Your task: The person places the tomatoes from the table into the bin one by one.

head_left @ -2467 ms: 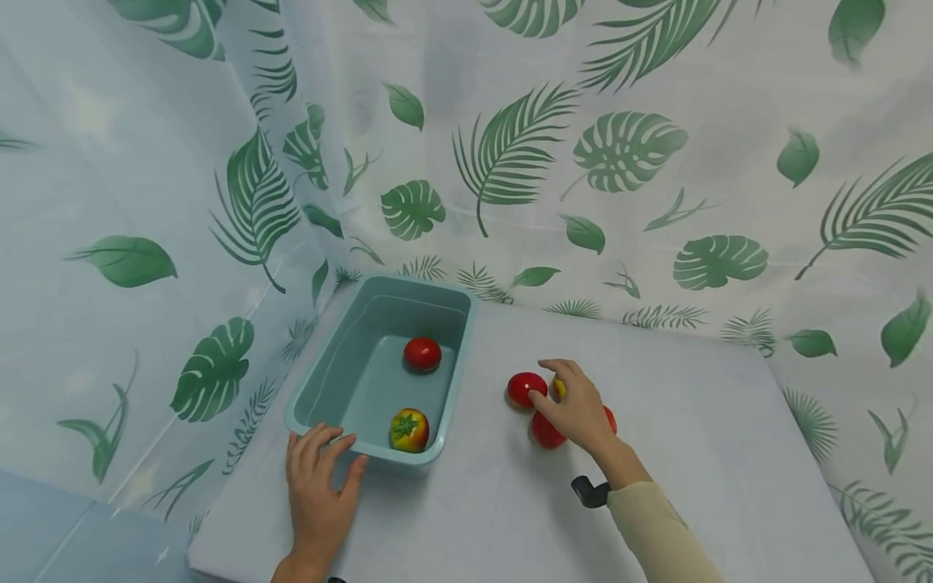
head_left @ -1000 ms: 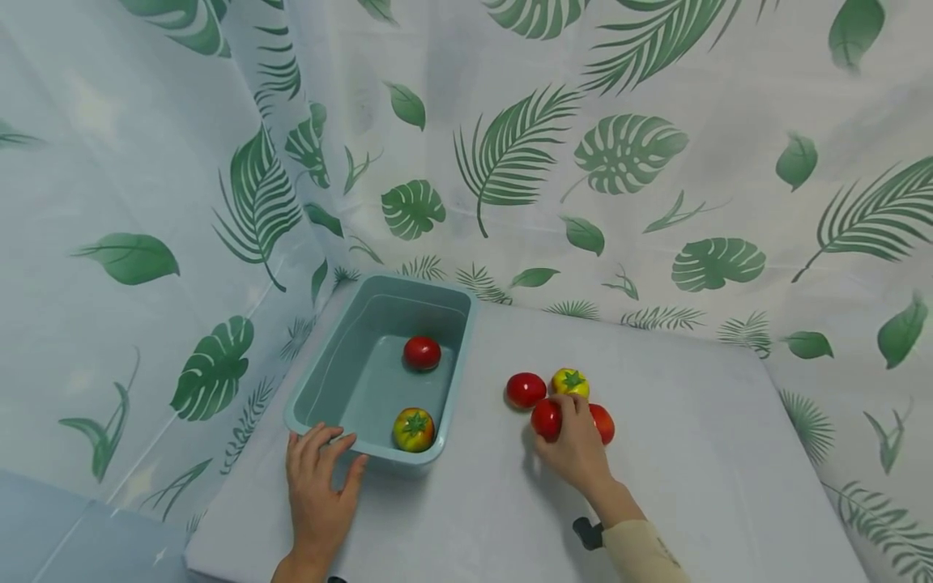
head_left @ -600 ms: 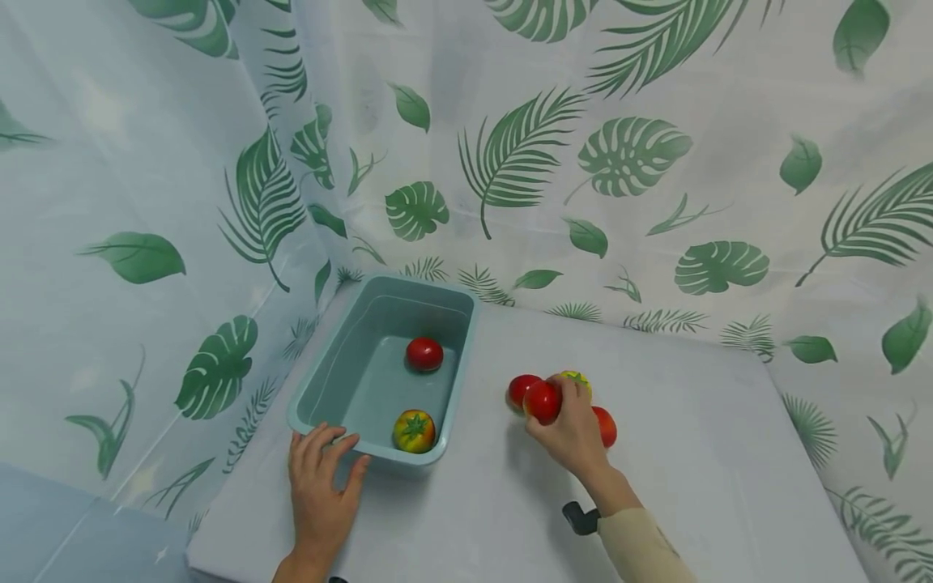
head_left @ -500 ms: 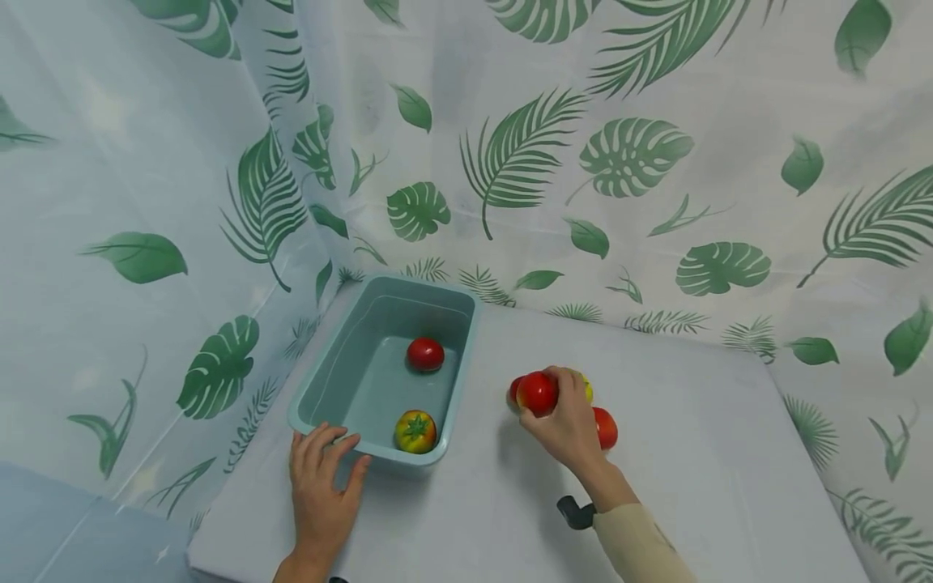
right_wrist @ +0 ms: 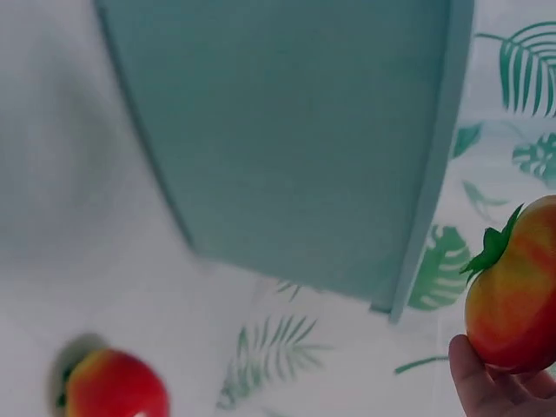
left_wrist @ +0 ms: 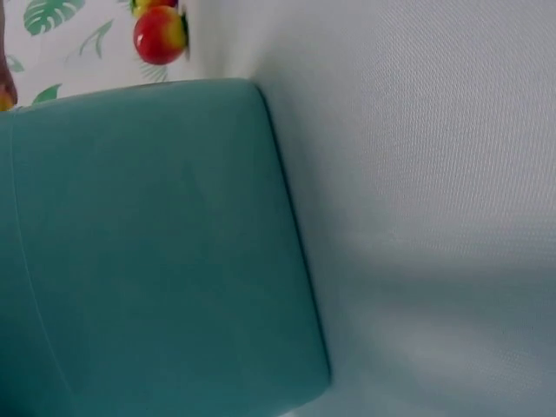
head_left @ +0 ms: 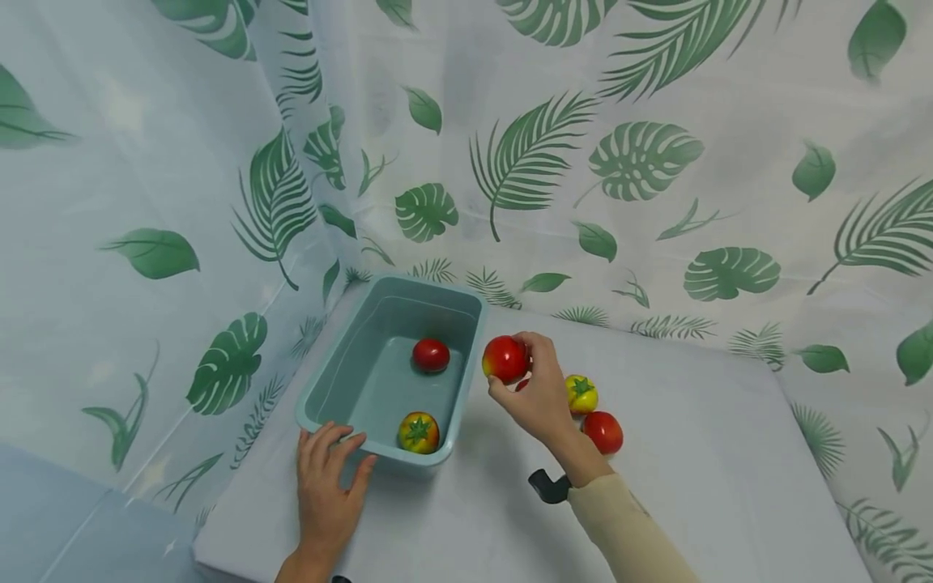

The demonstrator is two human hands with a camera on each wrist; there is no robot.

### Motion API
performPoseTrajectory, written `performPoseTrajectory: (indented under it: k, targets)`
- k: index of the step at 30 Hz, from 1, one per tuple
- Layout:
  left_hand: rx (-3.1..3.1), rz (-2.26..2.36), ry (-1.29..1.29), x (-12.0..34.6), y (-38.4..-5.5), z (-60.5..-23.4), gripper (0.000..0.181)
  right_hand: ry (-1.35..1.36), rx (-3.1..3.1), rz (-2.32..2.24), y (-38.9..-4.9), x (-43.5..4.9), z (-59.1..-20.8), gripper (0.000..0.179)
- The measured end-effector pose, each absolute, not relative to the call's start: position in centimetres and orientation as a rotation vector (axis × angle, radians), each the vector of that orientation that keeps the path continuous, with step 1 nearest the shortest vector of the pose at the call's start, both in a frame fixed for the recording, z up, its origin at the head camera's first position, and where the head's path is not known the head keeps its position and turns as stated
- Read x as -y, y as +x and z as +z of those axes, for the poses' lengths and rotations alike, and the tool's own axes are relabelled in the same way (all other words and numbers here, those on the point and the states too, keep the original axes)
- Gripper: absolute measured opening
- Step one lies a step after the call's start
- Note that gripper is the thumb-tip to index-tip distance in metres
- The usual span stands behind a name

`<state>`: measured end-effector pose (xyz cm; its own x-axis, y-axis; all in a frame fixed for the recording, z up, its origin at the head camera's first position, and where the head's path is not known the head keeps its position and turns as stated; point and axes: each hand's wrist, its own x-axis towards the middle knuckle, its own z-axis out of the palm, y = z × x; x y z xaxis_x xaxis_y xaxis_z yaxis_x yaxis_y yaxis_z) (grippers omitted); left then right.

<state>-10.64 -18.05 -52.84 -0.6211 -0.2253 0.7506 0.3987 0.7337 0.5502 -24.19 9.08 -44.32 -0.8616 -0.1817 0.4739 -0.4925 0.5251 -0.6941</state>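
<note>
My right hand (head_left: 538, 397) grips a red tomato (head_left: 505, 359) above the table, just right of the teal bin's rim (head_left: 470, 364). The right wrist view shows the green leafy top of this held tomato (right_wrist: 512, 291). At the bin's near left corner, the fingers of my left hand (head_left: 328, 490) rest on the rim, thumb apart along the outer wall; the left wrist view does not show this hand. Inside the bin lie a red tomato (head_left: 431, 355) and a yellow-red tomato (head_left: 419, 433) with its leaf upward.
Right of the bin, a yellow tomato (head_left: 581, 394) and a red tomato (head_left: 602, 432) sit on the white table (head_left: 692, 486). Another red tomato (head_left: 521, 385) is mostly hidden behind my right hand. Leaf-printed curtains (head_left: 525, 162) stand behind and at left.
My right hand moved from over the group, took hold of a red tomato, lifted it and carried it left toward the bin. My left hand stays at the rim.
</note>
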Motion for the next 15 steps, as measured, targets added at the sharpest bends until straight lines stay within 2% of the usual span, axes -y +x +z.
performPoseTrajectory:
  k: [7,15]
  targets:
    - [2.048,-0.905,-0.122,18.0,-10.6,-53.0,0.038,0.664,2.369,1.392,-24.2,-6.5,-44.0,0.071]
    - [2.051,-0.907,-0.127,18.2,-10.8,-52.9,0.038,0.826,2.338,1.409,-24.2,-3.9,-44.3,0.065]
